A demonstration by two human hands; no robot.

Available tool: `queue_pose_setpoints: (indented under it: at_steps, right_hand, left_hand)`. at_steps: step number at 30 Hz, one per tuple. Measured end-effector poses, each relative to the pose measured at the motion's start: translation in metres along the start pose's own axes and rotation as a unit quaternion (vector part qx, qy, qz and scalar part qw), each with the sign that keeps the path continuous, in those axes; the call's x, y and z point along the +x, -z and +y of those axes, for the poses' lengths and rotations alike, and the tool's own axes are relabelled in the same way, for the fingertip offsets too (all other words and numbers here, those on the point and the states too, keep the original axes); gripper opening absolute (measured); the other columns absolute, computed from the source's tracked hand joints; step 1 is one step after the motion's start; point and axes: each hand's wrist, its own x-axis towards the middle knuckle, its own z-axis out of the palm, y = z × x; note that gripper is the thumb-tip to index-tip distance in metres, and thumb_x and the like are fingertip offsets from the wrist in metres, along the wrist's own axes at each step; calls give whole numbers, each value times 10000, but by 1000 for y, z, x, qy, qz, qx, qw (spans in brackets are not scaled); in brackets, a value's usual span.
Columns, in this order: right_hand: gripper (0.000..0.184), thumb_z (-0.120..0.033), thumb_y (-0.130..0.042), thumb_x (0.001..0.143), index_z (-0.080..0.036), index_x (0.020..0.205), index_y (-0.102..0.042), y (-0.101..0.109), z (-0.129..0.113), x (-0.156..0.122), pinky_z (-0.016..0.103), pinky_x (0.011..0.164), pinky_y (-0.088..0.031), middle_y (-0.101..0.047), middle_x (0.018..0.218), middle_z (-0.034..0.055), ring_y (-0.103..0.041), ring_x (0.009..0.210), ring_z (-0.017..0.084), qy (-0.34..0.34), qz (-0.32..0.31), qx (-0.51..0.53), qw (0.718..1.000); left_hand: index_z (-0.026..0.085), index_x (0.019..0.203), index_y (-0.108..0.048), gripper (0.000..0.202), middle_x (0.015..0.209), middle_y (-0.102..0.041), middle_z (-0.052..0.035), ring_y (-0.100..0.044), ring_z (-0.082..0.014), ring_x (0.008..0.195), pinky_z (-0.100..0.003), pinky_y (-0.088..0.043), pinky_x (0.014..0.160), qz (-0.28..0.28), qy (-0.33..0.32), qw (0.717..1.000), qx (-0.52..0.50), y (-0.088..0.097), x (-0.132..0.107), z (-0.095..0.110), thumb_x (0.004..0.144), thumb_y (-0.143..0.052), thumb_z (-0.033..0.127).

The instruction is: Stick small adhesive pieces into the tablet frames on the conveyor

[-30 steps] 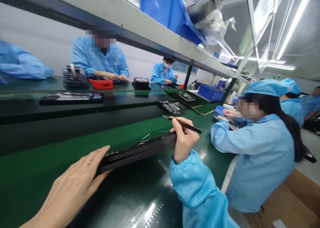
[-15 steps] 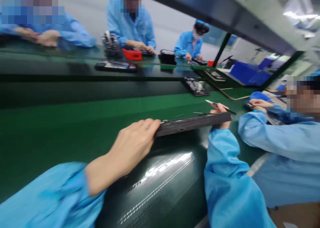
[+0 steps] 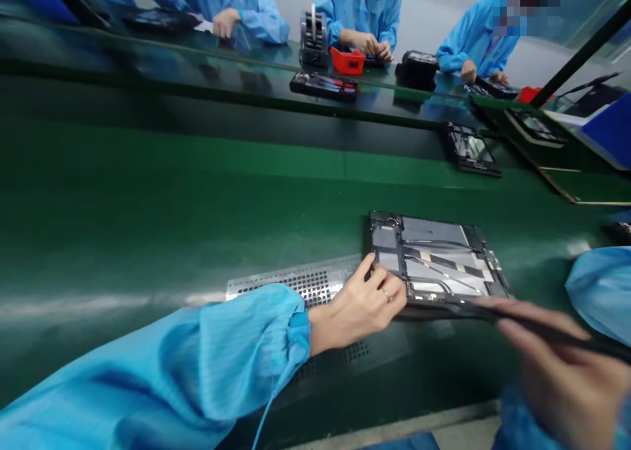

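Observation:
An opened flat electronic device [image 3: 434, 230], tablet-like with a black frame, silver panels and dark cables inside, lies on the green bench in front of me. My left hand [image 3: 365, 302], with a ring on one finger, grips its near left corner with bent fingers; the thumb is hidden. In my right hand [image 3: 566, 364], blurred by motion, are black tweezers [image 3: 532, 325], their tip close to the device's near edge. Beneath my left wrist and forearm lies a clear sheet [image 3: 276, 279] carrying rows of small black squares.
Another opened device [image 3: 473, 149] lies farther back on the right. Across the bench, a raised shelf bears a further device [image 3: 323, 85], a red bin [image 3: 348, 61] and a black rack [image 3: 313, 39]. Several co-workers in blue sit beyond; a blue sleeve [image 3: 599, 286] is close on my right.
The device has gone from being held tilted up between both hands to lying with its inside showing. My right hand and tweezers have come nearer. The view has turned downward, revealing the clear sheet.

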Motion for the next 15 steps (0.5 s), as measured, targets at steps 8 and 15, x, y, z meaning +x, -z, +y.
queue_pose_setpoints:
  at_steps: [8,15]
  right_hand:
    - [85,-301,-694,700,-224,721,-725,-68,18,-59,213,683,-496,-703,758,15,-651,737,171,-221,-195,60,954]
    - [48,-295,-698,697,-251,700,-718,-69,16,-61,162,728,-435,-694,751,-35,-619,756,126,-252,-157,62,953]
  left_hand:
    - [89,1003,-547,244,948,-600,-96,-594,-238,900,-505,-420,926,30,4,999,24,-14,-7,8,871,-342,66]
    - [92,992,-555,236,939,-603,-101,-603,-244,880,-508,-431,918,45,1,998,32,-17,-8,9,866,-356,79]
